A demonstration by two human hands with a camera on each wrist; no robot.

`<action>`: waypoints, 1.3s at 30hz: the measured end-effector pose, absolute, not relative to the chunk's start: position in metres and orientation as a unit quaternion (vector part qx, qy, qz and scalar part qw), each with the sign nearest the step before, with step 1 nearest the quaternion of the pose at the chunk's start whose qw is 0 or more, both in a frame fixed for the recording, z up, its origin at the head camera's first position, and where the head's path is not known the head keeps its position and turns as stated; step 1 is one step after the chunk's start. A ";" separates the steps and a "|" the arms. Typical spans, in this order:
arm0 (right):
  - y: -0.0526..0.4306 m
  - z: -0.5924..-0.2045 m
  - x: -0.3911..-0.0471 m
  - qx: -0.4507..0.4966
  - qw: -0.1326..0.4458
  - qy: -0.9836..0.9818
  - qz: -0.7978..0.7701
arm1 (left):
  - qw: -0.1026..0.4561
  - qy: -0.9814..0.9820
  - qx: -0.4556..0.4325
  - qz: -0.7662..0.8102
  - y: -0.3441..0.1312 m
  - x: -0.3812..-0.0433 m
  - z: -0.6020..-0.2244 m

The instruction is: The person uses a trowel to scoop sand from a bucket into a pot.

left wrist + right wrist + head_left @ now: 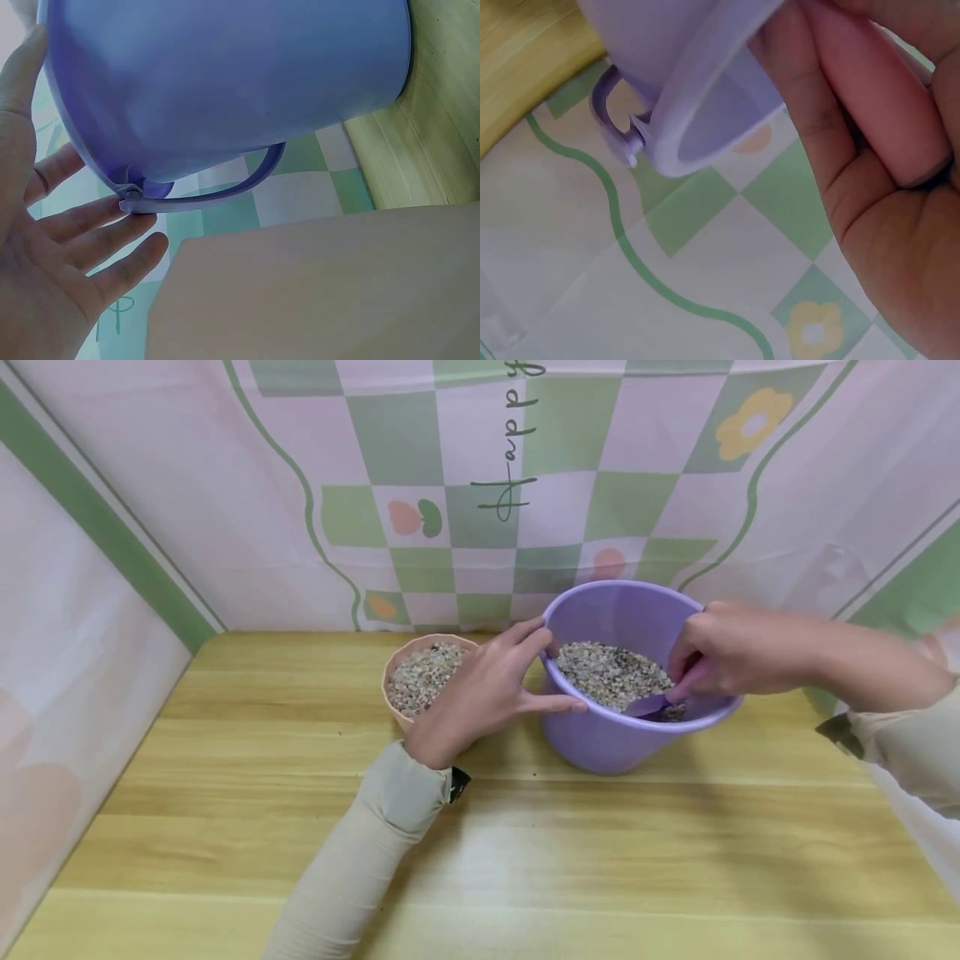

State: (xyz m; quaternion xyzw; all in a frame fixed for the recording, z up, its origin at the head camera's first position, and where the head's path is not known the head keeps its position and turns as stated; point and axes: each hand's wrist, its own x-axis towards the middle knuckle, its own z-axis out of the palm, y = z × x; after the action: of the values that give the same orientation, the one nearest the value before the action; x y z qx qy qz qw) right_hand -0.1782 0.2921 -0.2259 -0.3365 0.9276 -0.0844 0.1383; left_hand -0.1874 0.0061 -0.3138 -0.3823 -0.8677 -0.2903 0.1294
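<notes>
A purple bucket with a side handle stands on the table, partly filled with small mixed gravel. My left hand rests on its near-left rim, thumb along the front and fingers spread; in the left wrist view some fingertips touch by the handle's hinge. My right hand reaches over the right rim and grips the pink handle of a small trowel. Its purple blade is tilted at the gravel, its tip partly hidden. Left of the bucket, a peach pot full of gravel is partly covered by my left hand.
The wooden table runs up to a checked cloth backdrop directly behind the bucket and pot. White cloth with a green band also hangs at the left. A few stray grains lie on the tabletop.
</notes>
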 end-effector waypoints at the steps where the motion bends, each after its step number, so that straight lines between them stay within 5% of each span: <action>1: 0.292 -0.227 -0.178 -0.339 0.133 0.928 -0.082 | 0.131 -0.868 -0.381 -0.289 0.006 -0.187 -0.314; 39: 0.301 -0.248 -0.179 -0.354 0.104 0.925 -0.088 | 0.132 -0.864 -0.386 -0.295 0.008 -0.186 -0.315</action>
State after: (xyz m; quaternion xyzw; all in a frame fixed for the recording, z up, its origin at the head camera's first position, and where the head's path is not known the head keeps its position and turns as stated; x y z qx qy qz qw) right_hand -0.1793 0.3011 -0.2484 -0.3536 0.9255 -0.0877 0.1039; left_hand -0.1856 0.0081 -0.3154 -0.3861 -0.8640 -0.2949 0.1320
